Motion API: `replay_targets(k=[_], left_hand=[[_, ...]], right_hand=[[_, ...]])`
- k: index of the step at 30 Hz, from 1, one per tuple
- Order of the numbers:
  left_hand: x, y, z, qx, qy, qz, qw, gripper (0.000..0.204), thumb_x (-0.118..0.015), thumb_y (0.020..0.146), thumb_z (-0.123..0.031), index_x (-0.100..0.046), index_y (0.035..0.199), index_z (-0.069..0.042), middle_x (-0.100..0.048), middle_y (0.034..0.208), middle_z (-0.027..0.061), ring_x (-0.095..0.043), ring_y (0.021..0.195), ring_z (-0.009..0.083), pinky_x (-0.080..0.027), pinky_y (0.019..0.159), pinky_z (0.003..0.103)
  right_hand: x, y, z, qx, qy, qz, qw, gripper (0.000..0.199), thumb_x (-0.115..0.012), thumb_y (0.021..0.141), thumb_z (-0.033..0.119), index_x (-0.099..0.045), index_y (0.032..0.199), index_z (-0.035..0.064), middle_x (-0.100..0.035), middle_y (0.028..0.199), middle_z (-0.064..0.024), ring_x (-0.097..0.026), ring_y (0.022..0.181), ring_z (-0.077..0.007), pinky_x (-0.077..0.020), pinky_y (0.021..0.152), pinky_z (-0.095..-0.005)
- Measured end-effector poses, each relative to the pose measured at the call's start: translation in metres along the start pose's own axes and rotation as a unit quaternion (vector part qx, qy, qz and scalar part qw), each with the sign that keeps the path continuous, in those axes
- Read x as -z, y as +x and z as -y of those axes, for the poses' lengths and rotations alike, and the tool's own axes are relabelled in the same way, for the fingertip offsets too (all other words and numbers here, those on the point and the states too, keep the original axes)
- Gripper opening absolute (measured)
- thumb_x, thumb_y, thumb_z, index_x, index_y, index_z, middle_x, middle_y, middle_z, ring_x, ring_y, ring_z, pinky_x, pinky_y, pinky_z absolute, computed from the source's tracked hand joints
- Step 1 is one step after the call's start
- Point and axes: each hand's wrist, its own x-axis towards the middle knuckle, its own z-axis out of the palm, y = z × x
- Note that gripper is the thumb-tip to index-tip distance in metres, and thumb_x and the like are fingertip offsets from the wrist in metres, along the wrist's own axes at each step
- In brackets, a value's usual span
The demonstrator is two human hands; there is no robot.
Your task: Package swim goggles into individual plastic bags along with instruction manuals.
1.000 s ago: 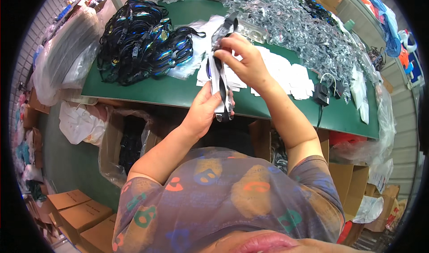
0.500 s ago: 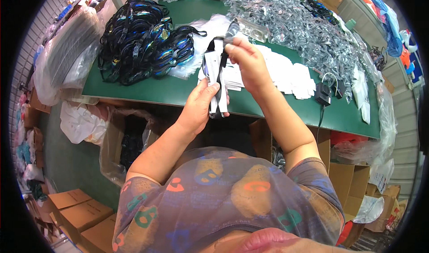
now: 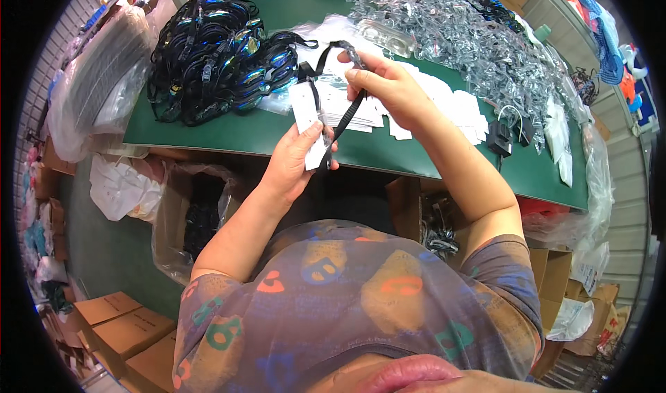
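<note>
In front of me, above the table's near edge, my left hand point(image 3: 293, 158) grips a long white card point(image 3: 305, 112) together with a pair of swim goggles. Most of the goggles is hidden behind the card and my fingers. Their black strap point(image 3: 352, 112) rises in a loop to the right of the card. Up at the top of that loop, my right hand point(image 3: 395, 91) pinches the strap between thumb and fingers, beside a small dark part too blurred to name. White cards point(image 3: 451, 112) lie in overlapping piles under and beyond my hands.
Left on the green table point(image 3: 229, 140) is a heap of black-strapped goggles point(image 3: 208, 60) with shiny lenses. Small clear plastic pieces point(image 3: 444, 29) cover its far right. A clear case point(image 3: 388, 38) lies behind the cards, a black power adapter point(image 3: 499, 138) at right. Cardboard boxes point(image 3: 132, 330) stand on the floor.
My left hand has moved slightly left and tilted the card, so its white face now shows. My right hand has moved right, drawing the strap out into a wider loop.
</note>
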Motion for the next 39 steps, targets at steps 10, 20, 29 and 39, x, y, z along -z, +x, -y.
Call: replay_targets(k=[10, 20, 29, 39], left_hand=[[0.034, 0.016, 0.001, -0.114, 0.116, -0.048, 0.986, 0.026, -0.061, 0.103, -0.02, -0.052, 0.122, -0.005, -0.064, 0.096, 0.0052, -0.065, 0.08, 0.0135, -0.059, 0.062, 0.032], [0.029, 0.008, -0.015, -0.099, 0.142, -0.035, 0.984, 0.029, -0.064, 0.101, -0.019, -0.053, 0.123, -0.004, -0.064, 0.096, 0.0047, -0.064, 0.081, 0.0117, -0.057, 0.064, 0.03], [0.022, 0.0, -0.011, -0.024, 0.115, 0.006, 0.993, 0.031, -0.067, 0.099, -0.021, -0.055, 0.122, -0.005, -0.062, 0.097, 0.0041, -0.063, 0.083, 0.0114, -0.059, 0.06, 0.03], [0.006, -0.002, -0.011, 0.051, 0.119, 0.037, 0.991, 0.033, -0.071, 0.096, -0.016, -0.055, 0.123, -0.007, -0.059, 0.095, 0.0012, -0.062, 0.08, 0.0103, -0.06, 0.059, 0.027]], right_hand=[[0.007, -0.022, 0.002, -0.108, 0.302, 0.066, 0.945, 0.041, -0.056, 0.104, 0.022, -0.052, 0.134, -0.0048, -0.068, 0.09, -0.0083, -0.071, 0.092, -0.0278, -0.0538, 0.096, -0.0506], [0.005, -0.033, 0.025, 0.134, 0.137, 0.305, 0.933, 0.029, -0.062, 0.098, 0.031, -0.057, 0.079, 0.0094, -0.068, 0.082, -0.0087, -0.067, 0.086, -0.0239, -0.0435, 0.106, -0.0473], [0.038, -0.025, 0.042, 0.053, -0.01, 0.088, 0.995, 0.022, -0.07, 0.095, 0.016, -0.068, 0.111, 0.0012, -0.074, 0.105, -0.0123, -0.07, 0.103, -0.0212, -0.0557, 0.091, -0.036], [-0.004, 0.022, -0.038, 0.106, -0.082, -0.123, 0.983, 0.022, -0.072, 0.097, 0.024, -0.073, 0.11, 0.0063, -0.07, 0.095, 0.0042, -0.062, 0.09, -0.0057, -0.0485, 0.081, -0.024]])
